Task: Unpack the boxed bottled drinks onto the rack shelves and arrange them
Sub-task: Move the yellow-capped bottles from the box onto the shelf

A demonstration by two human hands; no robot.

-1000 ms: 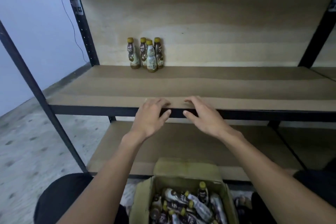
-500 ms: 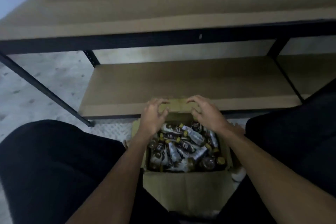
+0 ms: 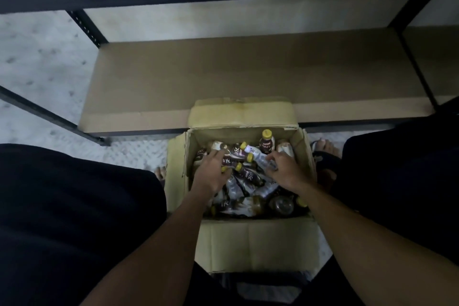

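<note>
**Two hands down in the box**

Fingers were at the box's far rim 0.5 s ago and are now among the bottles (image 3: 244, 174). Right hand (image 3: 285, 170) curls its fingers round a pale bottle (image 3: 260, 160). Left hand (image 3: 212, 174) has fingers bent over dark bottles; grip unclear, fingertips hidden. Bottles lie heaped in the box (image 3: 248, 238) in front of the lower shelf (image 3: 223, 77). Labels are too blurred to read.

Bottle labels (image 3: 267, 143) blurred — nothing legible
</note>
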